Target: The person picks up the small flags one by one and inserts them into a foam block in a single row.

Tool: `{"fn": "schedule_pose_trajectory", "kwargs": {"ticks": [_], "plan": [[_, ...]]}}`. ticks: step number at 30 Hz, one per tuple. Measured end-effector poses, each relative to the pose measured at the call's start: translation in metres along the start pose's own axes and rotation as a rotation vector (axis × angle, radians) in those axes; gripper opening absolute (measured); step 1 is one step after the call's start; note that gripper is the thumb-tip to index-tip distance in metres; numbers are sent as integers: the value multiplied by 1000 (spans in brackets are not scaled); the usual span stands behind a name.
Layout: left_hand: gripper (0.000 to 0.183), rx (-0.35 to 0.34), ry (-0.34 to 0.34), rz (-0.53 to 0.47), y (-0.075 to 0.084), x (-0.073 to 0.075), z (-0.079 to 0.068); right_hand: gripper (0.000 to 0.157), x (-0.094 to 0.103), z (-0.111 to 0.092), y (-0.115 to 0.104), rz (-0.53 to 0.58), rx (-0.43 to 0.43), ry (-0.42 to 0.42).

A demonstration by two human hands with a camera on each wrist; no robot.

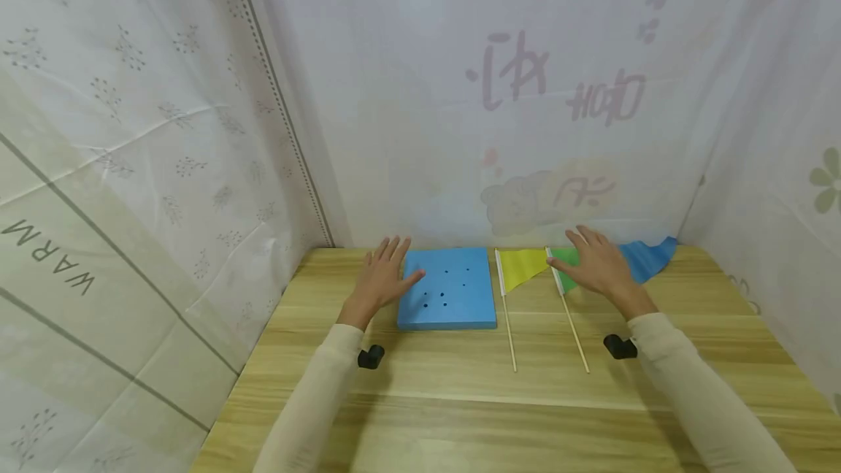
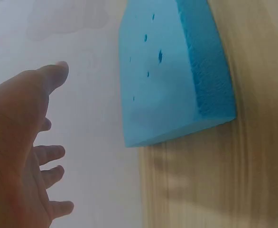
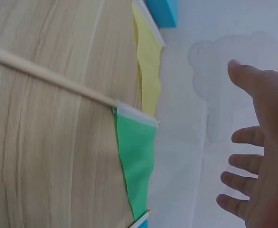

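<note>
A blue foam block (image 1: 453, 312) with several small dark holes in its top lies near the back of the table. My left hand (image 1: 381, 279) hovers at its left edge, fingers spread and holding nothing; the left wrist view shows a gap between hand and block (image 2: 162, 104). To the right lie three small pennants on thin wooden sticks: a yellow flag (image 1: 521, 268), a green flag (image 3: 136, 156) and a blue flag (image 1: 647, 260). Above the green and blue ones is my right hand (image 1: 599, 265), fingers extended with nothing in them. It hides parts of both flags and most of the blue one's stick.
The wooden table (image 1: 447, 393) ends at the back against a pale printed curtain (image 1: 407, 130). More curtain hangs on the left (image 1: 151, 137) and right sides. Small black pieces (image 1: 371, 357) show beside both wrists.
</note>
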State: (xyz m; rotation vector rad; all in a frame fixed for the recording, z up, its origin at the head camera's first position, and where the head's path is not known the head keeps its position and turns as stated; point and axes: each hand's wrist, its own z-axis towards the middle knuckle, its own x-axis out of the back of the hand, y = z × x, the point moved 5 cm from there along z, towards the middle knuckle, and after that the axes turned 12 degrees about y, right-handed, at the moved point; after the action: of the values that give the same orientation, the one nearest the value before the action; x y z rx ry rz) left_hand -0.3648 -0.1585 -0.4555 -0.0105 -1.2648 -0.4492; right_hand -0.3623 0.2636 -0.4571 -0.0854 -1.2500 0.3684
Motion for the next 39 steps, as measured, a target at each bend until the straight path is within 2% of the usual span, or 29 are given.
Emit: {"fn": "schedule_pose_trajectory", "kwargs": {"ticks": [7,11,15,17,23,30,35,39], "plan": [[80,-76,78,36,6,-4,-14,83,0,-7,-21,48,-5,65],[72,-126,152,23,15,-6,-24,74,-4,-14,-35,66,6,96],[63,-172,185,-1,27,-12,-36,66,-11,-21,-49,79,20,107],[60,-181,173,-19,34,-17,-41,62,-16,-25,-55,92,31,108],[55,-175,67,-15,48,-37,-55,50,-31,-35,-71,145,47,101],[57,-174,4,17,51,-54,-63,41,-58,-45,-81,202,-5,23],[58,-163,-52,15,50,-58,-66,31,-75,-50,-87,200,-49,-44],[58,-145,-70,-6,49,-58,-66,34,-84,-51,-92,181,-72,-81]]}}
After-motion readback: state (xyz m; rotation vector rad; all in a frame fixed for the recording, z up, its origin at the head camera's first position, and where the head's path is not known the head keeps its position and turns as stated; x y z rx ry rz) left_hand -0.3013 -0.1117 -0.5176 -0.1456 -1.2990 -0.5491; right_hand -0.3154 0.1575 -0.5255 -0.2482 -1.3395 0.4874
